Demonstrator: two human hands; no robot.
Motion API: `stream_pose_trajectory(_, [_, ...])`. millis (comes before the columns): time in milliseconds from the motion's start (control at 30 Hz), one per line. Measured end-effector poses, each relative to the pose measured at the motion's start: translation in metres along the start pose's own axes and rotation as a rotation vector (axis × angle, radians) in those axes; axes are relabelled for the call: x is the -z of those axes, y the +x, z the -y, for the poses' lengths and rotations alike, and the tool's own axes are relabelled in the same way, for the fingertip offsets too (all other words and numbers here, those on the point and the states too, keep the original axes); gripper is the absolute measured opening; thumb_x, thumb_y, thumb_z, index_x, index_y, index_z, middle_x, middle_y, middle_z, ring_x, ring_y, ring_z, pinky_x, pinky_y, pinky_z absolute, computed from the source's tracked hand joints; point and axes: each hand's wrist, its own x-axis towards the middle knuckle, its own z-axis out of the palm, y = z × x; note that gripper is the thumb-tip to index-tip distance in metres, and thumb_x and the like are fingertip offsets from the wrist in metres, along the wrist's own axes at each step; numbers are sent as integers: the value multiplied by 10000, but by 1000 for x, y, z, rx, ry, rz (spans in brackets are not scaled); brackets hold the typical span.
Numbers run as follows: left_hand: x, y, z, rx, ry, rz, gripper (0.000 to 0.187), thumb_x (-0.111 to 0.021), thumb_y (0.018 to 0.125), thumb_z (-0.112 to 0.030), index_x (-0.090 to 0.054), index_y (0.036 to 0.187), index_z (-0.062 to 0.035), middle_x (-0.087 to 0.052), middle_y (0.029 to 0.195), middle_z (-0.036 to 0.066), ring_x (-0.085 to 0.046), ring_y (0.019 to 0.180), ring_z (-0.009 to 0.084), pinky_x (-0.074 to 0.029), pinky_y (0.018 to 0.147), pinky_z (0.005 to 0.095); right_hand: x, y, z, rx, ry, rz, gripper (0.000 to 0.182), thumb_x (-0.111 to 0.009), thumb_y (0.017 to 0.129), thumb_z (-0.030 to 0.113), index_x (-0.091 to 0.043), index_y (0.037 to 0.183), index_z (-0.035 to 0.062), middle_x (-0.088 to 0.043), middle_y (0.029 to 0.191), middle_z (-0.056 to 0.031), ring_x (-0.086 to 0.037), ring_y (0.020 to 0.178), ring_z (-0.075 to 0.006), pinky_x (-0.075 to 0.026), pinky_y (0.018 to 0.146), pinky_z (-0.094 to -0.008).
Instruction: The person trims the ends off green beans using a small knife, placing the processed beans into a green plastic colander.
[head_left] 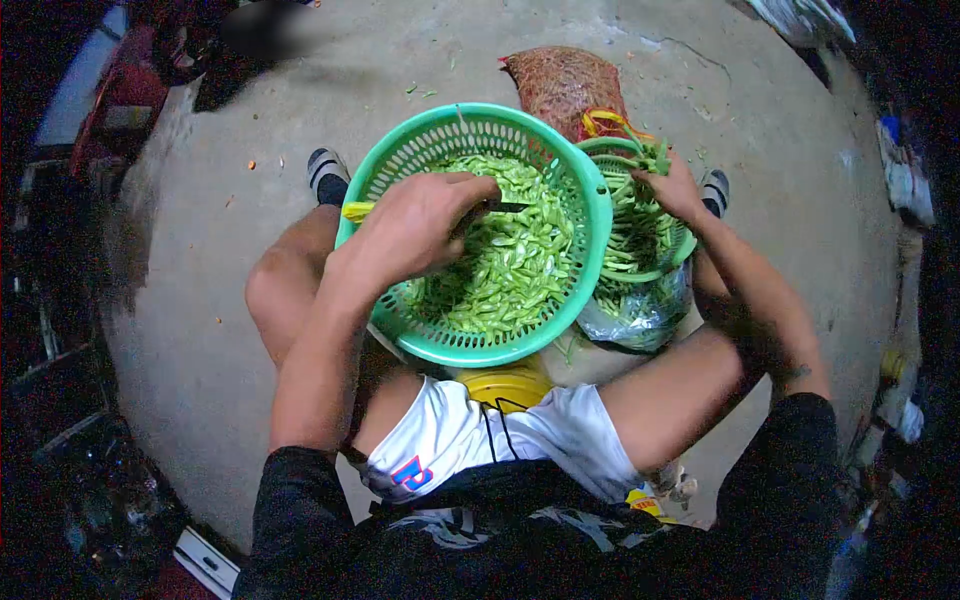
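Observation:
My left hand (420, 225) is closed around a knife with a yellow handle (356, 211); its dark blade (512, 207) points right. Both are above a large green plastic colander (598, 225). Inside it lies a heap of slant-cut green bean pieces (510, 275). To the right, my right hand (672, 188) is closed on a few green beans (655, 158) at the edge of a smaller green basket (680, 252). Whole green beans (630, 225) fill that basket. My right fingertips are partly hidden by the beans.
A clear plastic bag (645, 318) sits under the smaller basket. Behind the colander lies a reddish mesh sack (565, 85). Something round and yellow (508, 385) is between my thighs. Small scraps dot the concrete floor (220, 270).

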Motion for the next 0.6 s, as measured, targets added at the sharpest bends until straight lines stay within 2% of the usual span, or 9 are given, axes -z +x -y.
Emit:
stream_pose_trajectory(67, [-4, -3, 3, 5, -14, -8, 467, -700, 681, 46, -604, 1133, -25, -679, 1050, 176, -660, 1013, 395, -540, 886, 473, 10, -9, 19, -72, 222, 73, 465, -783, 815, 223, -656, 1230, 57, -739, 1062, -125, -684, 956, -209, -528, 868, -351])
stream_pose_trajectory(100, [-7, -4, 5, 7, -27, 0, 485, -705, 674, 69, -603, 1139, -24, -680, 1075, 177, -660, 1022, 394, -536, 898, 462, 8, -1, -9, -254, -31, 116, 397, -773, 802, 204, -694, 1160, 50, -746, 977, -105, -695, 881, -205, -537, 824, -343])
stream_pose_trajectory(133, [-10, -5, 7, 8, -26, -15, 485, -705, 674, 69, -603, 1139, -24, -680, 1075, 177, -660, 1022, 394, -536, 898, 462, 10, -5, -3, -242, -41, 114, 397, -773, 802, 204, -694, 1160, 50, -746, 977, -105, -695, 881, -205, -537, 824, -343])
stream_pose_trajectory(200, [-16, -4, 10, -40, 22, -24, 467, -703, 698, 54, -612, 1150, -27, -686, 1067, 183, -664, 1028, 393, -538, 902, 460, 12, -18, 7, -329, -446, 229, 448, -716, 801, 322, -693, 1149, 42, -734, 1073, -203, -711, 1008, -329, -544, 883, -429])
stream_pose_trajectory(233, [-18, -4, 10, -39, 25, -31, 467, -703, 698, 54, -612, 1150, -27, -686, 1067, 183, -664, 1028, 393, -538, 902, 460, 11, -17, -4, -324, -449, 226, 448, -716, 801, 322, -693, 1149, 42, -734, 1073, -203, -711, 1008, -329, -544, 883, -429])
stream_pose_trajectory(333, [-19, -7, 11, -24, -3, -29, 474, -696, 708, 54, -619, 1168, -32, -692, 1085, 181, -661, 1047, 400, -538, 914, 460, 2, -6, -80, -454, -328, 272, 426, -675, 815, 336, -707, 1099, 20, -733, 1045, -215, -711, 995, -356, -538, 894, -459])
stream_pose_trajectory(367, [-18, -7, 12, 3, 6, -23, 497, -694, 708, 54, -618, 1190, -35, -693, 1101, 182, -661, 1056, 398, -537, 920, 461, 1, -1, -101, -348, -206, 205, 340, -694, 808, 247, -714, 1051, 10, -732, 956, -164, -695, 855, -279, -536, 781, -414])
stream_pose_trajectory(400, [-17, -7, 11, 28, 14, -19, 519, -692, 708, 53, -618, 1213, -39, -694, 1117, 182, -661, 1065, 396, -536, 926, 462, 5, -1, -94, -242, -86, 138, 257, -713, 801, 158, -721, 1004, 0, -732, 868, -114, -678, 716, -201, -534, 668, -369])
stream_pose_trajectory(600, [-18, -3, 10, 63, -11, -63, 558, -679, 711, 49, -605, 1257, -38, -697, 1149, 195, -662, 1076, 401, -536, 929, 472, 34, 1, -62, -473, 128, 94, 216, -738, 849, 168, -700, 947, -22, -681, 781, -89, -629, 597, -192, -484, 526, -338])
